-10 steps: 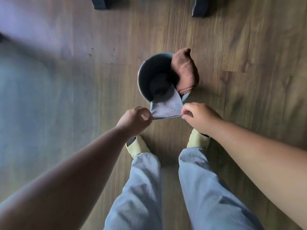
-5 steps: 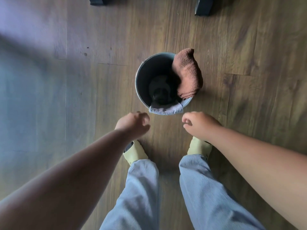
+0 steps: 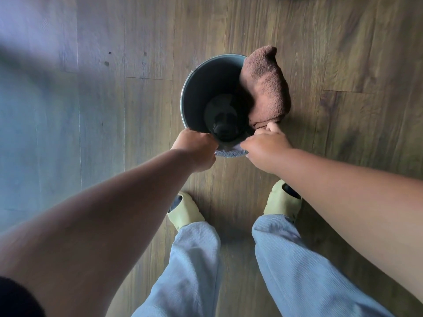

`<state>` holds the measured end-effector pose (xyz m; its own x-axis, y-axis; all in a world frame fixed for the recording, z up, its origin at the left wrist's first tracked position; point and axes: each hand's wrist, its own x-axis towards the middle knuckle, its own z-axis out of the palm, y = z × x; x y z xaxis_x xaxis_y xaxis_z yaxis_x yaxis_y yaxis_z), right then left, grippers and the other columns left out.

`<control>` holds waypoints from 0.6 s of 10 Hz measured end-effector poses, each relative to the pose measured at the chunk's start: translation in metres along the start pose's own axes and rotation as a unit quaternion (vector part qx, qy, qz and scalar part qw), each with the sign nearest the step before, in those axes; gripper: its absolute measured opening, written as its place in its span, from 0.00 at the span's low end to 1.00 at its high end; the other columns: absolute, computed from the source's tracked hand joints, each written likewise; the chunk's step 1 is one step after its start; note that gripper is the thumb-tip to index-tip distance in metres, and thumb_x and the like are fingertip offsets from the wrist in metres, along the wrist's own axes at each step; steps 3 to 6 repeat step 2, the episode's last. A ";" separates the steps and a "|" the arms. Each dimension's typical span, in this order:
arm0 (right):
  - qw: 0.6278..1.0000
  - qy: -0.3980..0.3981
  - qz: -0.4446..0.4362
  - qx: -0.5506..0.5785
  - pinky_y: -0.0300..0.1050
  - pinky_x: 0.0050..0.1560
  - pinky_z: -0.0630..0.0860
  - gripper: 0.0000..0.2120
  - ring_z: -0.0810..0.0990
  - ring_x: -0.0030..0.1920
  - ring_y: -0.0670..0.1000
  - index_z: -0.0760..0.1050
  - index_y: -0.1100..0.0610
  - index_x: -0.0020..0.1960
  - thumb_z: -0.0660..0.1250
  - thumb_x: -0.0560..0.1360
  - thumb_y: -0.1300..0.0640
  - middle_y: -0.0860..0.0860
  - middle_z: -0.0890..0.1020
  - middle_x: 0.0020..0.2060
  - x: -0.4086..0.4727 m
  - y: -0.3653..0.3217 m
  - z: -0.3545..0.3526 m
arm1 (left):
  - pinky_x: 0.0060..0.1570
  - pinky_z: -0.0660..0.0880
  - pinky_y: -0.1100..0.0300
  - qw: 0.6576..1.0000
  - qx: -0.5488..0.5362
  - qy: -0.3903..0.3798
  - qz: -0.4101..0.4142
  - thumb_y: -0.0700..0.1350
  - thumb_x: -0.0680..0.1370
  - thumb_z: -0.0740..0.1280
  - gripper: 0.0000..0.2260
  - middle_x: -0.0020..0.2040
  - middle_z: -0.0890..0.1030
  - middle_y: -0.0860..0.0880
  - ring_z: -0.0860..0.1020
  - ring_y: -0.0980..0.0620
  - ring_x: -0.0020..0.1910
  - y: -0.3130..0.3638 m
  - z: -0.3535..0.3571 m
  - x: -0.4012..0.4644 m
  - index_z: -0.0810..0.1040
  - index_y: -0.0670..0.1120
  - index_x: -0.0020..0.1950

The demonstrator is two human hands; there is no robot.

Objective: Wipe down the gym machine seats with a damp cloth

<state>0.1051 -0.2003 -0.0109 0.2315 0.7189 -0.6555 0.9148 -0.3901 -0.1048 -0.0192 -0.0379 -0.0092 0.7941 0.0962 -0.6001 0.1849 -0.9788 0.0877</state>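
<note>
A grey metal bucket stands on the wooden floor in front of my feet. A brown towel hangs over its right rim. A grey cloth lies draped over the near rim, and only a short strip of it shows between my hands. My left hand is curled at the cloth's left end, against the rim. My right hand is curled over the cloth's right end, its thumb touching the bottom of the brown towel. No machine seat is in view.
Wooden plank floor surrounds the bucket on all sides. My feet in pale green sandals stand just behind the bucket, the legs in light blue trousers.
A second ago both hands held the grey cloth stretched above the bucket. They let it drop over the near rim and drew back, and now both have returned to its ends.
</note>
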 end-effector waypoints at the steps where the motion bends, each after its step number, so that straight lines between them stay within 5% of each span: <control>1: 1.000 0.010 -0.023 0.012 0.51 0.59 0.57 0.10 0.71 0.58 0.51 0.77 0.48 0.56 0.59 0.80 0.54 0.44 0.80 0.54 0.000 0.002 0.001 | 0.34 0.68 0.58 1.000 0.013 -0.026 0.012 0.52 0.79 0.61 0.10 0.38 0.80 0.53 0.78 0.49 0.37 0.000 -0.009 0.001 0.80 0.51 0.51; 6: 0.999 0.000 -0.022 0.036 0.53 0.63 0.59 0.12 0.70 0.63 0.53 0.75 0.50 0.59 0.58 0.80 0.50 0.46 0.79 0.58 -0.006 0.008 -0.007 | 0.37 0.73 0.58 0.999 -0.010 -0.032 0.012 0.55 0.80 0.60 0.12 0.41 0.80 0.53 0.79 0.50 0.39 -0.001 -0.017 -0.004 0.80 0.51 0.54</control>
